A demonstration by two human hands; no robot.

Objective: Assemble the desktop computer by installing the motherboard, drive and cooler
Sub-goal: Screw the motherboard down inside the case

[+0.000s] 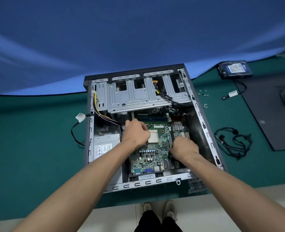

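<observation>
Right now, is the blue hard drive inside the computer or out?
Out. The hard drive lies on the green table, beyond the open case.

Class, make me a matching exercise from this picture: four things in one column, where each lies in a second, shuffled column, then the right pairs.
Things:
1. motherboard
2. hard drive
3. loose screws
4. black cable bundle

Places:
A. on the green mat, far right corner
B. inside the open case, under both hands
C. on the mat right of the case, nearer the person
D. on the mat just right of the case's far end

Pairs: 1-B, 2-A, 3-D, 4-C
</observation>
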